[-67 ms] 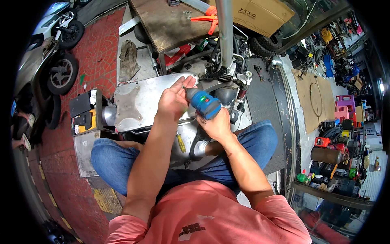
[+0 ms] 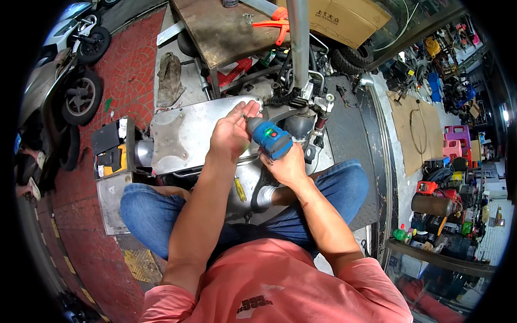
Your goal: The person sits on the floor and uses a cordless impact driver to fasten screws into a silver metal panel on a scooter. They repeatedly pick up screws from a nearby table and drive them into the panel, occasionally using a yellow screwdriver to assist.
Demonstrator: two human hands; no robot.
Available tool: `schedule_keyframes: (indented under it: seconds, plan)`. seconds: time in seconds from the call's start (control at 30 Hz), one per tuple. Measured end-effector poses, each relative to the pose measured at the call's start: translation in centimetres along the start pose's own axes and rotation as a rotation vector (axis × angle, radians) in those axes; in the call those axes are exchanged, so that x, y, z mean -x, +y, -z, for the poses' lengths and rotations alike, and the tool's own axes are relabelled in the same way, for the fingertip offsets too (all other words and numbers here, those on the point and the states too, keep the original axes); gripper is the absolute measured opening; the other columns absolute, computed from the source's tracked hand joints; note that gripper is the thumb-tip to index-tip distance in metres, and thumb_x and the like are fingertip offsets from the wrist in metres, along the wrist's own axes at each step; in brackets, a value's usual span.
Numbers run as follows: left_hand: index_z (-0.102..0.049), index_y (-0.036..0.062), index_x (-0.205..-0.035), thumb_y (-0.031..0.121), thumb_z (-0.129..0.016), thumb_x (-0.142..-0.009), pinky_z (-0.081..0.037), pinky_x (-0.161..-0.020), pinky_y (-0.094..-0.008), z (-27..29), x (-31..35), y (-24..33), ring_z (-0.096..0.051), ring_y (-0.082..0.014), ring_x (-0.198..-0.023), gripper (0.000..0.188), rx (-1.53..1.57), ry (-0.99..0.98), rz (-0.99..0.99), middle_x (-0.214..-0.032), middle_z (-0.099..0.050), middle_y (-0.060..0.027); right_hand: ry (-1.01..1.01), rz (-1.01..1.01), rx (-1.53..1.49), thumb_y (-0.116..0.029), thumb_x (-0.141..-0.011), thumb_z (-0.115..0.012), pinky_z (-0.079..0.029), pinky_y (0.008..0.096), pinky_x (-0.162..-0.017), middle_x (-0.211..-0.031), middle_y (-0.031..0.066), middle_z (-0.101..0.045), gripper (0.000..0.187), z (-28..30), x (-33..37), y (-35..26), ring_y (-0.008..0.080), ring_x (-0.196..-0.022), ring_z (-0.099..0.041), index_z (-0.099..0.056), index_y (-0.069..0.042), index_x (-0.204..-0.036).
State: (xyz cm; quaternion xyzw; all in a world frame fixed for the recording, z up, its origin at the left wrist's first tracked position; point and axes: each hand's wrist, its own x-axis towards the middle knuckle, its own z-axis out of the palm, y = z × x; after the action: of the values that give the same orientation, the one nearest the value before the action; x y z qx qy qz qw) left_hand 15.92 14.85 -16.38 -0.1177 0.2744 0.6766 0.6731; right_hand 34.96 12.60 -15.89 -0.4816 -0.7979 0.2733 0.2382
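Observation:
My right hand (image 2: pixel 288 164) is wrapped round a blue and black cordless drill (image 2: pixel 269 139), its nose pointing left toward my other palm. My left hand (image 2: pixel 231 129) lies palm up with its fingers stretched out. The drill's tip is close to those fingers; whether they touch, or whether something small lies there, I cannot make out. Both hands are over a silvery metal deck plate (image 2: pixel 186 134) with rivet-like fasteners, which belongs to a scooter-like vehicle. A yellow-handled screwdriver (image 2: pixel 240 189) rests between my legs, below the plate.
A metal post (image 2: pixel 298 43) rises just beyond the drill. Farther off stand a worktable (image 2: pixel 215 35) with an orange clamp (image 2: pixel 273 24), and a cardboard box (image 2: pixel 344 21). An open battery-like box (image 2: pixel 112 153) sits left. Parked motorbikes (image 2: pixel 81 99) line the left; cluttered tools and stools (image 2: pixel 456 141) fill the right.

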Motion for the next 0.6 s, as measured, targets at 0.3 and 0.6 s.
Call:
schedule_keyframes:
  seconds: [0.3,0.6]
  plan:
    - [-0.055,-0.0036,-0.140,0.009,-0.053,-0.110,-0.046,-0.119,-0.0467,2.1,-0.4,-4.4,-0.058,-0.0292,-0.138,0.033,0.099,-0.164,0.007,-0.145,-0.062,-0.0180,-0.039,-0.296,-0.460,-0.011,-0.083,-0.082,-0.056,0.0366,-0.063,-0.081,0.0067,-0.073,0.028,2.5,1.6,-0.3,0.0196,-0.066,-0.070,-0.071,-0.001,-0.107]
    - [-0.059,0.0017,-0.123,0.014,-0.046,-0.113,-0.051,-0.116,-0.0503,0.2,1.8,-6.4,-0.064,-0.0289,-0.133,0.020,0.199,-0.071,0.091,-0.142,-0.064,-0.0188,0.104,-0.044,0.104,-0.011,-0.074,-0.081,-0.059,0.0491,-0.078,-0.094,0.0205,-0.076,0.026,2.9,3.5,-0.5,0.0435,-0.087,-0.073,-0.072,-0.003,-0.096]
